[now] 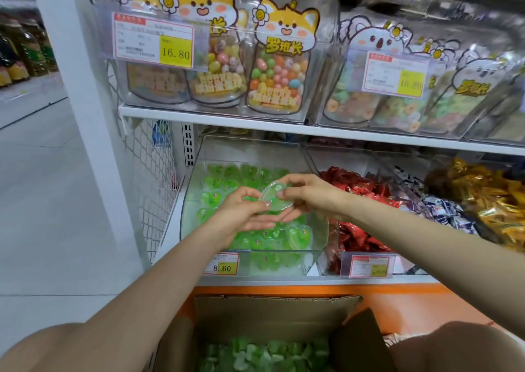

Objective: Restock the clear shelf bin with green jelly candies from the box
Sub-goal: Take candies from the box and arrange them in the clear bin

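Observation:
A heart-shaped green jelly candy (275, 199) hangs over the clear shelf bin (318, 246), held from both sides. My left hand (241, 211) pinches its left edge with thumb and fingers. My right hand (306, 194) pinches its right edge. The bin holds several green jelly cups (216, 198) in rows, some hidden under my hands. Below, at the bottom of the view, the open cardboard box (272, 312) holds several more green jellies (267, 354).
Red-wrapped candies (358, 184) fill the bin to the right, with blue-white (449, 209) and gold (488, 198) wrapped sweets beyond. The upper shelf (227, 121) carries bagged sweets. A wire mesh panel (153, 181) and a white pillar (85, 87) stand left; aisle floor lies beyond.

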The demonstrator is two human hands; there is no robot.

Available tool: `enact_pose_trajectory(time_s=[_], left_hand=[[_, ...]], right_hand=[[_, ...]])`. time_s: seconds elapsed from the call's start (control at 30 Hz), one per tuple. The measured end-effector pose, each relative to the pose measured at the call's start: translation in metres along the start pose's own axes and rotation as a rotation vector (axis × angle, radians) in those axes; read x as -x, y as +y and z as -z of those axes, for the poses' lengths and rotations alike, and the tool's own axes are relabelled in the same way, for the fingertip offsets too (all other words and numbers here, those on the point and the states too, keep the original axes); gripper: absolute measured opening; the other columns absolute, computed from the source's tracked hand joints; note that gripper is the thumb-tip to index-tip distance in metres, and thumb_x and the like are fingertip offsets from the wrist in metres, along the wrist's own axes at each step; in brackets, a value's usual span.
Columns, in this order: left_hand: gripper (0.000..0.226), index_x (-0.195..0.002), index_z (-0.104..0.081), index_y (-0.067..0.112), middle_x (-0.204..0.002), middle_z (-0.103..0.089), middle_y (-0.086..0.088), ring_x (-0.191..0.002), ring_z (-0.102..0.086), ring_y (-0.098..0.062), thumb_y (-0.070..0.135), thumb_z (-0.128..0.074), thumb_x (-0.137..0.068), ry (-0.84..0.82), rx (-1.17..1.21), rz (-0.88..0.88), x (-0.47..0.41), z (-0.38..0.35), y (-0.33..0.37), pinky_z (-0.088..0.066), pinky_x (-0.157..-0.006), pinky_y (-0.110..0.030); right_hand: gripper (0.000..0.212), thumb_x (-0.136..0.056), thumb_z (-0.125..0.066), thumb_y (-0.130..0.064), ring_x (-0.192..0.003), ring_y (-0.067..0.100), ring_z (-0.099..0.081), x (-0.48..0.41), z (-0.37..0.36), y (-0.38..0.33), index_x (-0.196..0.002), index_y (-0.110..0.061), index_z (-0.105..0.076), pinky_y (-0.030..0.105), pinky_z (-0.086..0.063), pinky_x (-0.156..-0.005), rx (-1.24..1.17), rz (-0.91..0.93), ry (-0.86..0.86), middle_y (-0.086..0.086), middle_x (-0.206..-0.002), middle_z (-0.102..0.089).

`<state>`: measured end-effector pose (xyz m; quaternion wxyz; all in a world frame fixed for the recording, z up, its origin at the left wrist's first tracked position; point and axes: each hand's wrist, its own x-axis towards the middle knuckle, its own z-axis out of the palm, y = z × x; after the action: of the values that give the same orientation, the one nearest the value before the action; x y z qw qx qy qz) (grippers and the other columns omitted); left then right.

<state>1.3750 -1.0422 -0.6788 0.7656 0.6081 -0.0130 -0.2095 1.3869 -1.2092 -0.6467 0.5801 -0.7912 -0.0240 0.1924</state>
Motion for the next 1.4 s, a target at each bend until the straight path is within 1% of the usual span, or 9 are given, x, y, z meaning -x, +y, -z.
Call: enact_pose_trajectory(time_s=[0.1, 0.23, 0.4, 0.5, 0.63, 0.83, 1.0, 1.17, 1.4], left_hand=[[0.014, -0.084, -0.048, 0.009, -0.08, -0.059, -0.01, -0.053, -0.066, -0.014, 0.001, -0.059, -0.087, 0.103, 0.172, 0.054, -0.002, -0.002, -0.002, -0.055, -0.051, -0.018], [0.015, -0.08, -0.051, 0.014, -0.072, -0.057, -0.002, -0.056, -0.056, -0.01, 0.008, -0.063, -0.087, 0.198, 0.038, 0.075, -0.004, -0.003, -0.009, -0.049, -0.044, -0.015], [0.019, -0.072, -0.055, 0.012, -0.062, -0.054, -0.004, -0.035, -0.047, -0.002, 0.001, -0.064, -0.085, 0.212, -0.291, 0.026, -0.013, -0.004, -0.02, -0.042, -0.037, -0.013], [0.02, -0.069, -0.059, 0.014, -0.064, -0.057, -0.002, -0.041, -0.049, -0.005, 0.002, -0.069, -0.081, 0.223, -0.482, 0.017, -0.021, -0.005, -0.029, -0.043, -0.042, -0.014], [0.027, -0.067, -0.053, 0.02, -0.059, -0.057, 0.003, -0.05, -0.054, -0.008, 0.01, -0.077, -0.075, 0.233, -0.753, -0.058, -0.027, -0.01, -0.035, -0.047, -0.06, -0.024], [0.027, -0.088, -0.051, 0.014, -0.088, -0.066, -0.005, -0.087, -0.063, -0.025, 0.028, -0.073, -0.08, 0.259, -1.279, -0.224, -0.023, -0.02, -0.036, -0.042, -0.064, -0.03], [0.043, -0.099, -0.056, 0.012, -0.083, -0.058, -0.002, -0.082, -0.056, -0.022, 0.05, -0.063, -0.082, 0.3, -1.686, -0.172, -0.012, -0.019, -0.021, -0.042, -0.067, -0.03], [0.046, -0.067, -0.051, 0.016, -0.067, -0.054, 0.004, -0.073, -0.057, -0.016, 0.059, -0.062, -0.078, 0.153, -1.562, 0.121, -0.017, -0.017, -0.025, -0.041, -0.063, -0.026], [0.044, -0.086, -0.068, 0.014, -0.088, -0.072, 0.001, -0.09, -0.066, -0.017, 0.056, -0.067, -0.075, 0.139, -1.361, 0.138, -0.034, -0.01, -0.035, -0.051, -0.083, -0.031]], right_hand=[[0.016, -0.088, -0.064, -0.011, -0.049, 0.021, -0.065, 0.002, -0.003, 0.005, -0.095, -0.01, -0.049, 0.025, -0.053, -0.043, -0.003, -0.001, 0.091, 0.01, -0.078, -0.064], [0.024, -0.084, -0.069, -0.025, -0.039, 0.015, -0.058, 0.002, -0.004, 0.008, -0.085, -0.011, -0.049, 0.02, -0.042, -0.036, 0.218, -0.069, 0.095, 0.007, -0.069, -0.067], [0.024, -0.084, -0.066, -0.04, -0.056, 0.006, -0.054, 0.003, 0.009, -0.003, -0.079, -0.017, -0.063, 0.025, -0.046, -0.064, 0.896, 0.142, 0.304, -0.008, -0.059, -0.056], [0.012, -0.086, -0.067, -0.028, -0.048, -0.006, -0.051, 0.009, 0.019, -0.012, -0.08, -0.018, -0.065, 0.007, -0.038, -0.053, 0.786, 0.286, 0.321, -0.013, -0.056, -0.052], [0.005, -0.085, -0.066, -0.021, -0.055, -0.002, -0.051, 0.009, 0.026, -0.001, -0.084, -0.017, -0.069, 0.008, -0.035, -0.058, 0.888, 0.352, 0.319, -0.015, -0.062, -0.055], [0.015, -0.083, -0.065, -0.025, -0.096, 0.015, -0.054, 0.007, 0.031, 0.014, -0.097, -0.02, -0.067, 0.027, -0.039, -0.089, 1.234, 0.437, 0.163, -0.006, -0.095, -0.065], [0.035, -0.077, -0.063, -0.052, -0.108, 0.015, -0.052, 0.003, 0.027, 0.015, -0.099, -0.025, -0.064, 0.03, -0.027, -0.09, 1.755, 0.327, -0.022, -0.005, -0.099, -0.067], [0.038, -0.078, -0.06, -0.057, -0.103, 0.018, -0.054, -0.003, 0.014, 0.016, -0.094, -0.022, -0.065, 0.034, -0.026, -0.09, 1.837, 0.256, -0.123, -0.002, -0.098, -0.068], [0.017, -0.088, -0.057, -0.036, -0.103, 0.021, -0.055, -0.006, 0.007, 0.017, -0.094, -0.022, -0.064, 0.039, -0.027, -0.092, 1.922, 0.198, -0.183, 0.0, -0.102, -0.067]])
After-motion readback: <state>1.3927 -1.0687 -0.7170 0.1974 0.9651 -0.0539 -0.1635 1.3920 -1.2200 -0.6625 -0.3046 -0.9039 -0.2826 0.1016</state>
